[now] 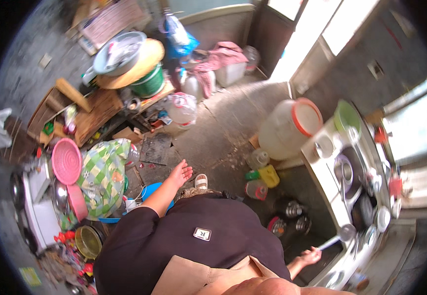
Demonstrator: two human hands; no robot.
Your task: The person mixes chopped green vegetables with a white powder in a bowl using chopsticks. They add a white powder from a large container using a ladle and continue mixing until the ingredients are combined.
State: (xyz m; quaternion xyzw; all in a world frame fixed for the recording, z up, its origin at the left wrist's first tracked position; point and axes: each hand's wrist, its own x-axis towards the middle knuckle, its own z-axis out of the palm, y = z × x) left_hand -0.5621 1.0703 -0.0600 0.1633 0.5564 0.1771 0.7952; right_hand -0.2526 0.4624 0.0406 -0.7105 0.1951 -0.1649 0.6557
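Note:
With its fingers apart, my left hand [182, 174] is held out in front of my body above the floor, holding nothing. Below it, beside my forearm, is a blue plastic basin [158, 193], partly covered by the arm. Off to my right side, my right hand [311, 255] grips the long handle of a ladle [347, 233]. The ladle's round head is over the edge of the white counter [322, 188]. A dark wok or pan [363, 212] and a metal sink [350, 177] holding a pot lie further along that counter.
A large plastic barrel [281, 129] with an orange rim stands by the counter; bottles and a yellow jug [268, 176] sit on the floor. At left are a checked cloth [104, 177], a pink basket [67, 161] and a wooden cabinet [99, 114]. A doorway is ahead.

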